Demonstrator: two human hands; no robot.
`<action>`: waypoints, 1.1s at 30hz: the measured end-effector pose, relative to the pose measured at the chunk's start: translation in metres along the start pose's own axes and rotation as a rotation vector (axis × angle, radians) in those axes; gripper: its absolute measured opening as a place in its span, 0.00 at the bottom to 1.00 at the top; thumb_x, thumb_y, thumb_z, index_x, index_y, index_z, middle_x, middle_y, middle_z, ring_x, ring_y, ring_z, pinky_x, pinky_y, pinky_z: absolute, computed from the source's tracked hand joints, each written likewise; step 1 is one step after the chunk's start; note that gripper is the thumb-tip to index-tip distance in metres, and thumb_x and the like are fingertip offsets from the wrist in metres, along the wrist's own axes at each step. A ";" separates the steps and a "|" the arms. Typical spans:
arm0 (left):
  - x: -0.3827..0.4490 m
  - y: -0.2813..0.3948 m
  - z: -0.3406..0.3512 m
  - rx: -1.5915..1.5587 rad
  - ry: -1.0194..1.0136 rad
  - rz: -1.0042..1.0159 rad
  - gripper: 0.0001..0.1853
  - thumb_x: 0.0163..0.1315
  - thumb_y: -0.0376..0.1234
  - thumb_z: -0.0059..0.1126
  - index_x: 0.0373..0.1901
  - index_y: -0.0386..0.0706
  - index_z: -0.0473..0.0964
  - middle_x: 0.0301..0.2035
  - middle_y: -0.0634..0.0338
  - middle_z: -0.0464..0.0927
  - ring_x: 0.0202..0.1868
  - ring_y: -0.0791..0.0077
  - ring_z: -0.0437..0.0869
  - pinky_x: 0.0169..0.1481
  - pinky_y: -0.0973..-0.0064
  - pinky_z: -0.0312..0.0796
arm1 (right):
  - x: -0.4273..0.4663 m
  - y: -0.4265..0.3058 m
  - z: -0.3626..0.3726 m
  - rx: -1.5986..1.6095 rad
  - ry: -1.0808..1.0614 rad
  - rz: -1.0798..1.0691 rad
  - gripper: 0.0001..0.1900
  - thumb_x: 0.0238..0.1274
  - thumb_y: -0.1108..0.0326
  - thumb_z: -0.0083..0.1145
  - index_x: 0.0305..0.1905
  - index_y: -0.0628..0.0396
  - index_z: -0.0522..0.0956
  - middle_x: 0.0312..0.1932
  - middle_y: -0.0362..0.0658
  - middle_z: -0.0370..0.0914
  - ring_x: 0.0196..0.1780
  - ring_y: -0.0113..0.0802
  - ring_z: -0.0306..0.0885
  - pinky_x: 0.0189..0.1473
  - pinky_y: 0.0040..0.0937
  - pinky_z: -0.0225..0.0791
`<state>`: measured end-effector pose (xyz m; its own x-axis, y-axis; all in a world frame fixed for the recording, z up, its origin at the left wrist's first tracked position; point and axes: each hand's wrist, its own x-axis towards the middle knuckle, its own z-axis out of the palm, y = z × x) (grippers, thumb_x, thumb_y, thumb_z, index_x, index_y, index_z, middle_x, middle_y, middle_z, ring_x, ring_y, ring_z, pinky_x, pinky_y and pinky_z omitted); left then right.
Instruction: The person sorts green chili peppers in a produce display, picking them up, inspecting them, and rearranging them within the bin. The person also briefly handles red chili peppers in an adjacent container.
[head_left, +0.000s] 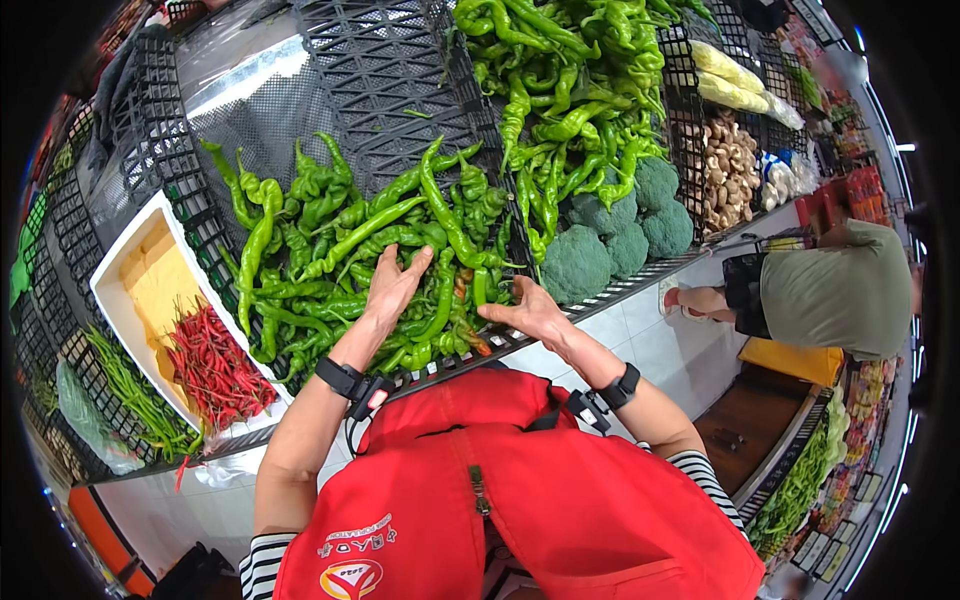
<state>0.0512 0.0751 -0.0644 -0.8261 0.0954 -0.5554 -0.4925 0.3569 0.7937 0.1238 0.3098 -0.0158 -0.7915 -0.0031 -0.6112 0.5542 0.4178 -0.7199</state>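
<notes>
Both of my hands are at a pile of long green peppers (330, 247) in a black plastic bin. My left hand (397, 285) rests on the pile, thumb and fingers spread, with no pepper clearly gripped. Near the bin's front right corner is my right hand (529, 309), its fingers apart beside a green pepper (481, 286); its fingertips are partly hidden at the bin's side. Between the hands, low in the pile, lies a pepper with an orange-red tip (478, 343). The back part of the bin shows bare black lattice (382, 67).
Broccoli heads (576, 264) and more green peppers (570, 112) fill the bin at right, with mushrooms (727, 172) beyond. At left, a white foam box (120, 300) holds red chillies (221, 371). A person in a green shirt (832, 289) stands in the aisle at right.
</notes>
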 end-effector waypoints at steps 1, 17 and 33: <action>0.002 -0.003 0.002 0.016 0.024 0.016 0.58 0.57 0.63 0.62 0.72 0.24 0.52 0.69 0.32 0.59 0.70 0.46 0.66 0.72 0.61 0.62 | 0.003 -0.004 0.003 0.170 -0.057 0.081 0.48 0.45 0.52 0.78 0.62 0.77 0.65 0.58 0.62 0.75 0.62 0.42 0.76 0.65 0.36 0.68; 0.019 0.004 0.005 -0.254 -0.045 -0.053 0.52 0.48 0.61 0.73 0.62 0.30 0.64 0.52 0.49 0.73 0.56 0.60 0.73 0.64 0.62 0.63 | 0.067 0.001 0.021 0.713 -0.115 0.128 0.28 0.47 0.64 0.80 0.54 0.59 0.80 0.48 0.41 0.83 0.50 0.31 0.80 0.54 0.35 0.73; 0.030 0.003 0.011 -0.508 -0.139 -0.150 0.66 0.49 0.60 0.73 0.73 0.25 0.44 0.66 0.37 0.62 0.68 0.55 0.67 0.70 0.59 0.64 | 0.089 -0.003 0.022 0.776 -0.252 -0.037 0.51 0.42 0.67 0.82 0.70 0.66 0.59 0.58 0.47 0.78 0.60 0.35 0.76 0.65 0.34 0.65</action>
<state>0.0279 0.0895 -0.0816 -0.7095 0.2125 -0.6719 -0.7009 -0.1139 0.7041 0.0571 0.2887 -0.0753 -0.7821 -0.2473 -0.5720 0.6230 -0.3344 -0.7071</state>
